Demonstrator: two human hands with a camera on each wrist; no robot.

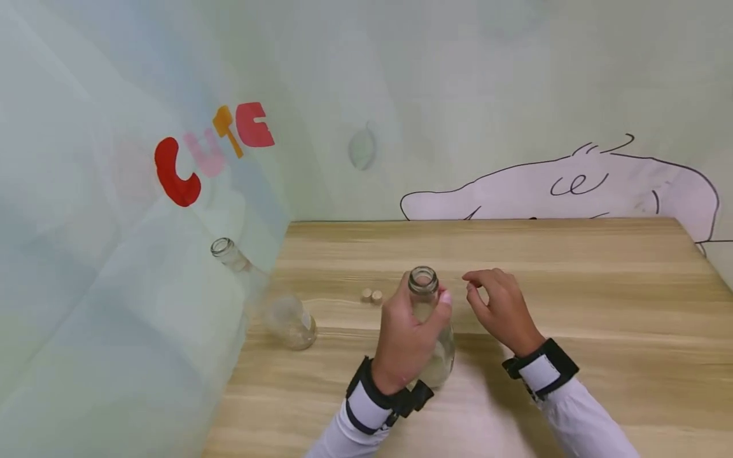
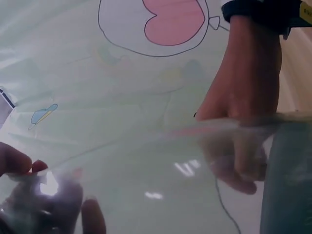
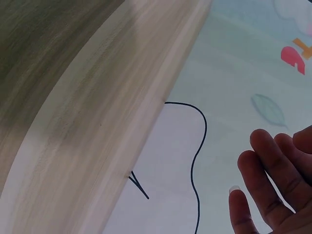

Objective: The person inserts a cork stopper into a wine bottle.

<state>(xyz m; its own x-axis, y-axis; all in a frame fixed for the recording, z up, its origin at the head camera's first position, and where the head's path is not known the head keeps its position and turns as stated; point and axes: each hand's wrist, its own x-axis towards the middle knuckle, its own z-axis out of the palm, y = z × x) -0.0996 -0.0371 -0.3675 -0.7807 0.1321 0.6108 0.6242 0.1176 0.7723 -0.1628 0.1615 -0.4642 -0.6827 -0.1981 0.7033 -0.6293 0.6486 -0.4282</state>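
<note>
My left hand (image 1: pixel 409 337) grips a clear glass bottle (image 1: pixel 441 366) near its neck, fingers and thumb wrapped around it. The open mouth of that bottle points up toward the head camera. In the left wrist view its glass spans the lower part, with the left fingers (image 2: pixel 14 158) at the left edge. To the right of the bottle, my right hand (image 1: pixel 504 312) is held over the table with nothing in it. Its fingers (image 3: pixel 268 180) show loosely bent in the right wrist view. Two small corks (image 1: pixel 376 297) sit on the table left of the gripped bottle.
A second clear glass bottle (image 1: pixel 292 324) stands at the table's left side, near the wall covering. The wooden table (image 1: pixel 630 286) reaches back to a pale printed wall sheet (image 1: pixel 321 95) with coloured letters and line drawings.
</note>
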